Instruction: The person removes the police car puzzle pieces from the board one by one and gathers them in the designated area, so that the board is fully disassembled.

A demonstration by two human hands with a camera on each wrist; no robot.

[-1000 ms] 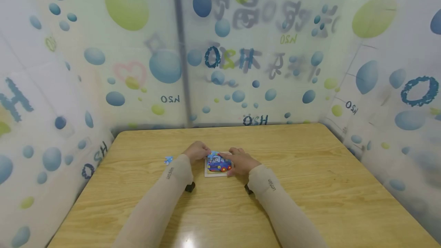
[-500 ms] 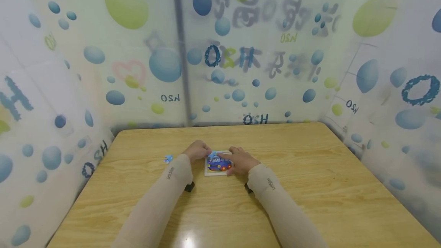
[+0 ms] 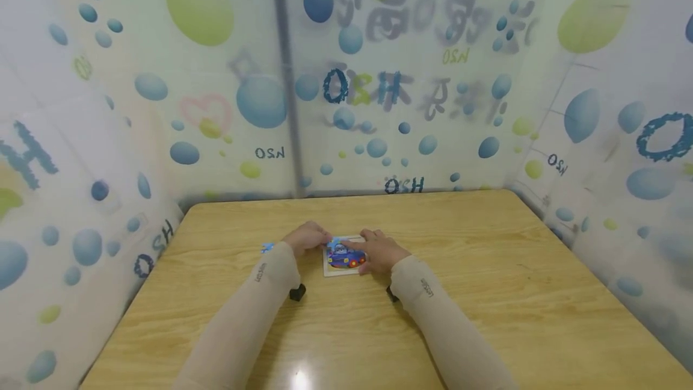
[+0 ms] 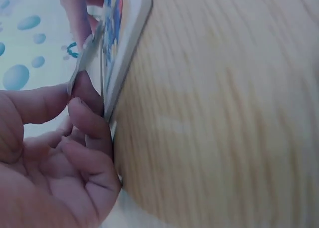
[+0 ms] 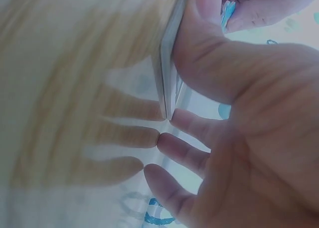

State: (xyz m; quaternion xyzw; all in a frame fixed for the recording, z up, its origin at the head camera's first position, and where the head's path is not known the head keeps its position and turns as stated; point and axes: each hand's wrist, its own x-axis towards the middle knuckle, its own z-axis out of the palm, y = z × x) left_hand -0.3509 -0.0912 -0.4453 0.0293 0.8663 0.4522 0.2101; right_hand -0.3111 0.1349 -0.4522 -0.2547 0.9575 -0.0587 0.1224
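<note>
A small jigsaw puzzle (image 3: 341, 274) in a white frame, printed with a blue cartoon car, lies mid-table. My left hand (image 3: 307, 238) is at its far left corner. Thumb and index finger there pinch a thin jigsaw piece (image 4: 82, 63), which stands tilted against the puzzle's top in the left wrist view. My right hand (image 3: 383, 253) spreads over the right side of the puzzle, index finger stretched across the picture toward the piece. In the right wrist view its thumb (image 5: 207, 6) lies along the frame, while other fingertips touch the tabletop beyond the corner.
A loose blue jigsaw piece (image 3: 267, 248) lies left of the puzzle, partly covered by the left sleeve (image 3: 273, 272). The wooden table (image 3: 476, 318) has patterned curtains (image 3: 455, 137) along its back and sides.
The left wrist and sleeve have shifted slightly left and now overlap part of the loose piece. The right hand keeps its place on the puzzle.
</note>
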